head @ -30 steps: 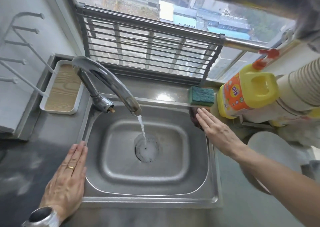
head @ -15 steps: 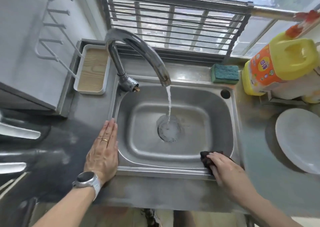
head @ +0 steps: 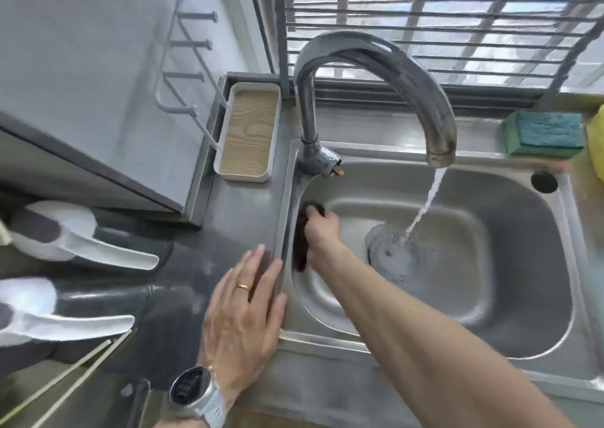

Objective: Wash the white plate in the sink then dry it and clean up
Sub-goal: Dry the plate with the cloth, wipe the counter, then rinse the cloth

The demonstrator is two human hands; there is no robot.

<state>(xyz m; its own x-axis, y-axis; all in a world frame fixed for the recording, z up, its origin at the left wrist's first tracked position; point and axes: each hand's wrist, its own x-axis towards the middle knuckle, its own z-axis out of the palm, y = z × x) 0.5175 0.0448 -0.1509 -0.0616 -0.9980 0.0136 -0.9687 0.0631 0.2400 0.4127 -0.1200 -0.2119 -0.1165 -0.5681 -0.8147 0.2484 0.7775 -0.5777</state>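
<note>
Sponge (head: 544, 133) behind sink (head: 562, 264), tray (head: 248, 133) left.

dark cloth (head: 300, 241) half hidden behind right hand (head: 322, 231), yellow bottle (head: 596, 140) cut off

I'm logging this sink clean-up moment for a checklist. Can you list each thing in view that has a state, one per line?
Faucet: running, water falling toward the drain.
Sink: wet, no plate in it.
Dark cloth: pressed against the sink's left inner wall.
Right hand: closed on the dark cloth.
Left hand: flat, open, on the counter at the sink's left rim.
Green sponge: lying unused behind the sink.
</note>
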